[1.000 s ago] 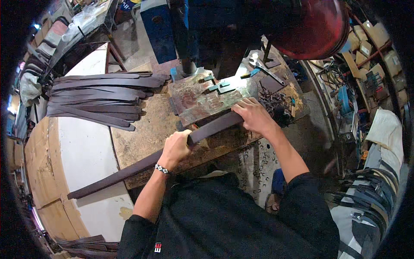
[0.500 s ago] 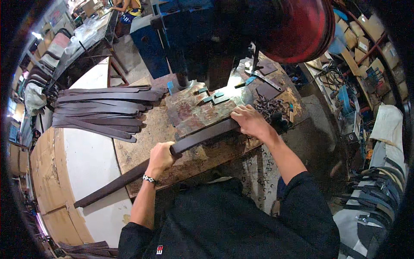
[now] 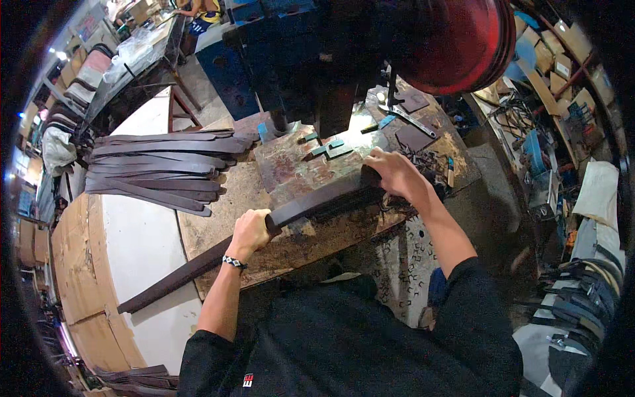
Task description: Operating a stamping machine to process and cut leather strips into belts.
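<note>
My left hand [image 3: 253, 230] grips a long, dark brown strap [image 3: 307, 204] partway along it; its far end lies over a white board at the lower left. Up and to the right, my right hand [image 3: 397, 175] has its fingers wrapped round the strap's other end, beside a worn metal plate [image 3: 281, 171] under a blue press [image 3: 231, 73]. Small teal metal blocks [image 3: 336, 148] lie on that plate. Behind my right hand are an adjustable wrench [image 3: 413, 120], a dark square piece [image 3: 410, 137] and a pile of small dark cut scraps [image 3: 433, 165].
Several flat straps [image 3: 159, 165] lie fanned on the left of the bench. A red wheel [image 3: 463, 46] overhangs the back right. Cardboard [image 3: 73, 258] covers the lower left. Cluttered shelves [image 3: 555, 79] and hanging straps [image 3: 569, 304] line the right. A co-worker [image 3: 205, 16] is at a far table.
My view shifted, showing more of the far table. In the last half second my right hand moved right and up along the plate's edge with the strap; my left hand moved slightly right and up.
</note>
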Demonstrator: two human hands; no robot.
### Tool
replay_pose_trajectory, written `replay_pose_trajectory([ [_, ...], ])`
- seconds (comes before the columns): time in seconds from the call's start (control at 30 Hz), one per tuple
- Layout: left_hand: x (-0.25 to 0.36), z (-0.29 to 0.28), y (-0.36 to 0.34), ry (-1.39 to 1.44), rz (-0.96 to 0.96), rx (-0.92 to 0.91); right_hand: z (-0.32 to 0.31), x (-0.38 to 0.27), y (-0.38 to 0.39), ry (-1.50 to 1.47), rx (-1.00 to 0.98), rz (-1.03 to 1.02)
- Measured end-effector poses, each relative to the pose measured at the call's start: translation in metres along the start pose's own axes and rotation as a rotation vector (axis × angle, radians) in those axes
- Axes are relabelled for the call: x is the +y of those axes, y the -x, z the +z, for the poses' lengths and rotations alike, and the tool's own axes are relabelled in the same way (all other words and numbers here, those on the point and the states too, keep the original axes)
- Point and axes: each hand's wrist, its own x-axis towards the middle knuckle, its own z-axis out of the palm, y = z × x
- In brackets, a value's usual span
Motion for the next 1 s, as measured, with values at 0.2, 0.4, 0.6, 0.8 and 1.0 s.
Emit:
replay_pose_trajectory([
  [0.2,-0.010,0.000,-0.001,-0.064,0.012,-0.034,0.006,-0.011,0.000,0.162,0.109,-0.081],
  [0.4,-0.009,0.006,-0.003,-0.046,0.035,0.005,0.008,-0.004,-0.001,0.337,0.104,-0.111],
  [0.6,-0.018,0.011,-0.004,-0.063,0.066,0.025,0.048,0.023,0.009,0.315,0.248,-0.151],
  [0.8,0.002,-0.002,-0.006,0.085,0.099,0.027,0.060,0.045,0.010,0.228,0.167,-0.110],
  [1.0,-0.007,0.006,-0.008,0.134,-0.023,-0.020,-0.023,0.013,0.003,-0.183,0.242,-0.260],
])
